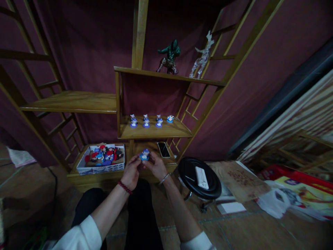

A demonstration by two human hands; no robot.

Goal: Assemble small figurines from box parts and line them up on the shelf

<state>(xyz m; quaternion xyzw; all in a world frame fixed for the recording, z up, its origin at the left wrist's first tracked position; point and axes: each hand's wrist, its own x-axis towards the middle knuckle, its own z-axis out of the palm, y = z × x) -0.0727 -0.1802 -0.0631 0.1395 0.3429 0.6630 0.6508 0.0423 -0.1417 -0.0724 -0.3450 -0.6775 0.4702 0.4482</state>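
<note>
Between my two hands, in front of the lowest shelf, I hold a small blue-and-white figurine (144, 155) on a blue base. My left hand (131, 171) grips it from the left, fingers closed at its base. From the other side my right hand (156, 166) pinches it too. On the shelf above stand several purple-and-white figurines (146, 122) in rows, with a pink-and-blue figurine (170, 119) at their right end. To the left, a white cardboard box (101, 168) holds a jumble of red, blue and dark figurines (105, 155).
A phone (163, 149) lies on the lowest shelf, right of my hands. The upper shelf (182, 77) carries a green-hooded statue (170, 55) and a clear statue (203, 57). A round black stool (187, 170) with a white object (202, 177) stands at right, near plastic bags (275, 198).
</note>
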